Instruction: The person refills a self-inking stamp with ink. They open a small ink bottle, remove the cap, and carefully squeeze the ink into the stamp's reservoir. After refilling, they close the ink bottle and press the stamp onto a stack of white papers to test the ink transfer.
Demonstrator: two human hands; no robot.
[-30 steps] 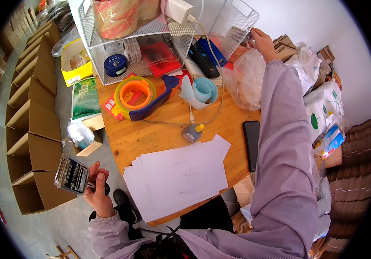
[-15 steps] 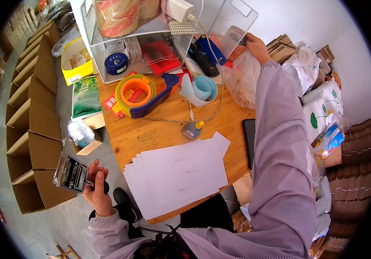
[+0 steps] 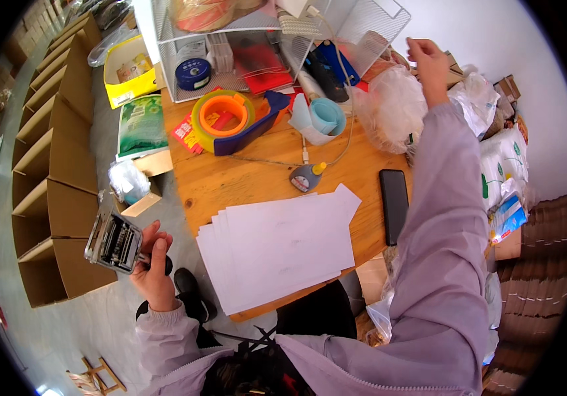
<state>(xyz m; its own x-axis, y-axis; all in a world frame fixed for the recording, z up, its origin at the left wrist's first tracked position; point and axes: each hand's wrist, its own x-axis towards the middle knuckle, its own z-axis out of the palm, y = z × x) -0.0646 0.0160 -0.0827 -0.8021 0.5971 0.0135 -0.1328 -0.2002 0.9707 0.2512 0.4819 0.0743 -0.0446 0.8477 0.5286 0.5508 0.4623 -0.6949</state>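
My left hand (image 3: 154, 277) grips a metal-framed band stamp (image 3: 117, 245) by its dark handle, off the table's left edge, with the stamp's bands showing. At the far right, my right hand (image 3: 431, 69) is raised beside the wire mesh rack (image 3: 384, 33), above a clear plastic bag (image 3: 392, 109). Its fingers are curled in; whether anything small is between them is hidden. Between my arms, a fanned stack of white paper sheets (image 3: 283, 244) lies on the wooden table (image 3: 191, 188), with faint marks on the top sheet. A small grey bottle with a yellow cap (image 3: 305, 178) stands behind the stack.
A black phone (image 3: 394, 206) lies near my right forearm. A tape dispenser (image 3: 250, 135), a blue roll (image 3: 327, 117) and a white cable (image 3: 305, 155) fill the table's back. Open cardboard boxes (image 3: 72, 204) line the left floor; packed bags (image 3: 502, 165) and stacked cardboard (image 3: 537, 264) are at right.
My right hand has come away from the mesh rack, upward and to the right, leaving the dark item it was touching. My left hand still holds the stamp in nearly the same place.
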